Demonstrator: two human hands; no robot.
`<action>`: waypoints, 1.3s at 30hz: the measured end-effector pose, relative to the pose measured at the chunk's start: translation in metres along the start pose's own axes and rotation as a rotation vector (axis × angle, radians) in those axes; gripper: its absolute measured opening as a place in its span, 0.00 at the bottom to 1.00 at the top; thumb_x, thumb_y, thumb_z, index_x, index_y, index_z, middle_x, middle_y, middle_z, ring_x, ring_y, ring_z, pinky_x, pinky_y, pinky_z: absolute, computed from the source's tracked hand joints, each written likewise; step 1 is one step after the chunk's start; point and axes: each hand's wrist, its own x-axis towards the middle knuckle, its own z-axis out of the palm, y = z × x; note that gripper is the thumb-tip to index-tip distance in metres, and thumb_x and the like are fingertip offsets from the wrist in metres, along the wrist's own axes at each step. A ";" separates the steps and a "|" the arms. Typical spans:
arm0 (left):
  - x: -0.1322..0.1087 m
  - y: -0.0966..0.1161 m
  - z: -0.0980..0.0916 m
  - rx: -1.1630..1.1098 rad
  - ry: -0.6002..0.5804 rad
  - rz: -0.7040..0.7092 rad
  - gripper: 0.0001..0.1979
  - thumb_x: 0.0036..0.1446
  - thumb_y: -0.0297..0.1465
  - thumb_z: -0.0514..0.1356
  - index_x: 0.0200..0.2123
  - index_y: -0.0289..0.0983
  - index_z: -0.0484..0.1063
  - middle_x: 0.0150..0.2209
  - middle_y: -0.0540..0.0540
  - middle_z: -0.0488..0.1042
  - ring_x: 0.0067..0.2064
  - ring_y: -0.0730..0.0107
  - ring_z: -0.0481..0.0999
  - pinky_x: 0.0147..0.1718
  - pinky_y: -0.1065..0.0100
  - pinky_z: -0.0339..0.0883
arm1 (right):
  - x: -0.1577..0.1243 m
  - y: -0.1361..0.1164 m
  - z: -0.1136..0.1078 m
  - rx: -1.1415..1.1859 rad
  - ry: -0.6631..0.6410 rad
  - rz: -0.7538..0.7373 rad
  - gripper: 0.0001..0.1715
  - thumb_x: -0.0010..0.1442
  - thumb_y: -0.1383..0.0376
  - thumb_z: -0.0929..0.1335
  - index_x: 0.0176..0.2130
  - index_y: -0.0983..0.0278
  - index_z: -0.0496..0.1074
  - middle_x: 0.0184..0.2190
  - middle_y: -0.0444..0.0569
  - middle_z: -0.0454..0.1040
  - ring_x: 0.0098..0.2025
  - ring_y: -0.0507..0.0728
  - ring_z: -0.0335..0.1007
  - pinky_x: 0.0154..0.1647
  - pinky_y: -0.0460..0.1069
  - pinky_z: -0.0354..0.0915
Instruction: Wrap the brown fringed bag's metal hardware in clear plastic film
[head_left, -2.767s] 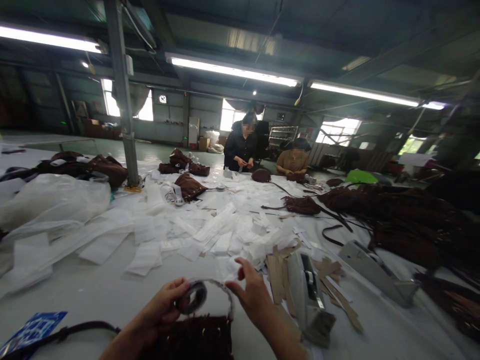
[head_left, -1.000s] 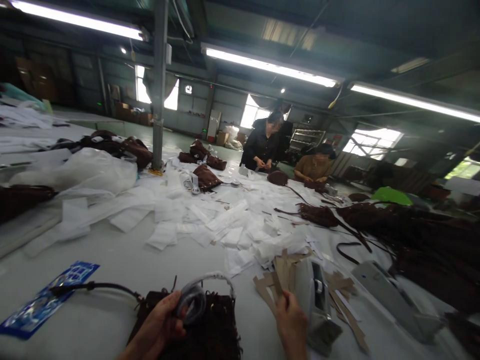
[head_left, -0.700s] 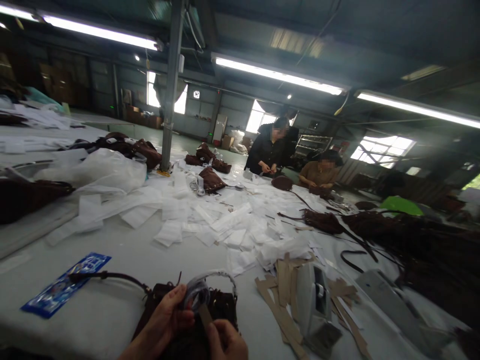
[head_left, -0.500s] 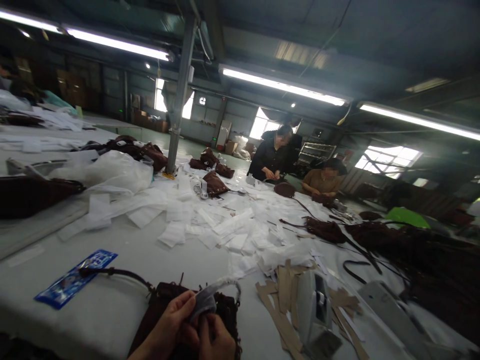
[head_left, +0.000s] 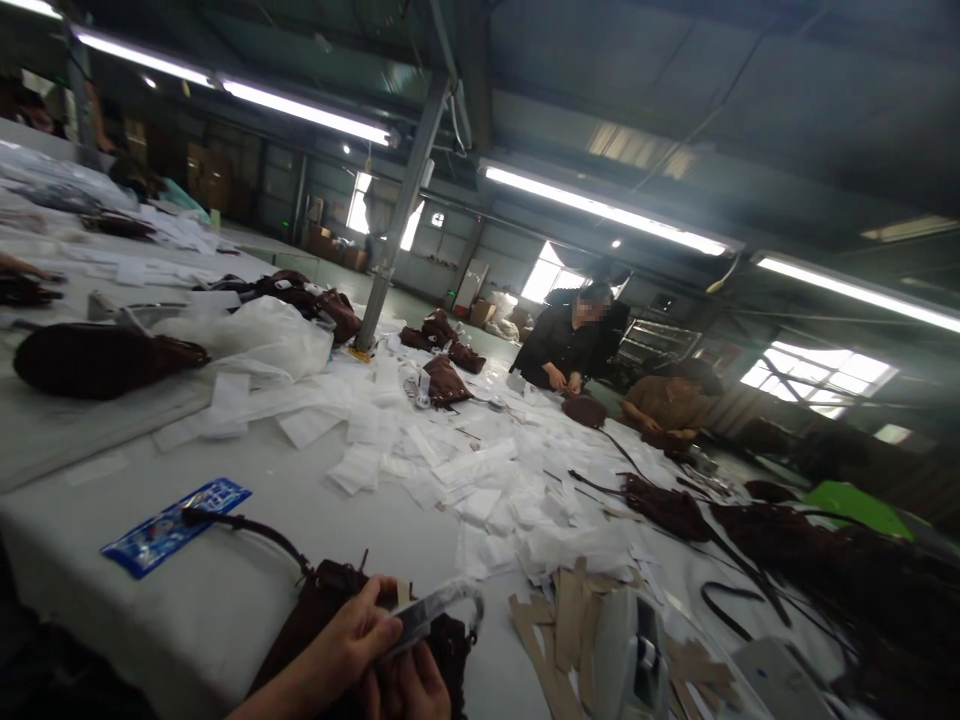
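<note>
Film-wrapped bag handle held at the near table edge

The left hand (head_left: 349, 648) is closed, fingers curled over the curved bag handle wrapped in clear film (head_left: 442, 603); the right hand (head_left: 411, 688) is pressed beneath it with bent fingers, and whether it grips cannot be told. The handle is raised above the dark brown fringed bag (head_left: 330, 598), which lies at the near edge of the pale grey table (head_left: 225, 600). Bare tabletop is left open to the left, up to the flat blue printed packet (head_left: 176, 512); the right is crowded by tan cardboard strips (head_left: 562, 620) and a grey tape dispenser (head_left: 630, 662). One second ago the right hand was at that dispenser.
</note>
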 end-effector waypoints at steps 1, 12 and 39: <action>-0.002 0.004 0.000 0.035 -0.007 -0.003 0.21 0.56 0.45 0.60 0.44 0.35 0.63 0.25 0.48 0.73 0.15 0.72 0.71 0.10 0.78 0.56 | 0.002 -0.001 -0.001 -0.047 0.004 -0.046 0.29 0.41 0.45 0.75 0.35 0.63 0.76 0.21 0.45 0.74 0.21 0.53 0.69 0.21 0.46 0.63; 0.006 0.028 -0.006 0.103 -0.352 -0.110 0.16 0.58 0.42 0.56 0.42 0.35 0.66 0.25 0.51 0.70 0.15 0.74 0.70 0.10 0.78 0.55 | 0.008 -0.007 -0.008 -0.103 0.070 0.060 0.33 0.32 0.42 0.76 0.25 0.67 0.74 0.10 0.35 0.58 0.12 0.42 0.43 0.12 0.41 0.41; 0.038 0.032 -0.038 -0.130 -0.373 -0.171 0.14 0.50 0.36 0.63 0.37 0.31 0.74 0.32 0.42 0.77 0.24 0.69 0.76 0.14 0.77 0.64 | -0.012 -0.009 -0.019 -0.347 -0.040 -0.384 0.32 0.46 0.50 0.75 0.49 0.57 0.70 0.38 0.49 0.80 0.43 0.61 0.76 0.41 0.50 0.71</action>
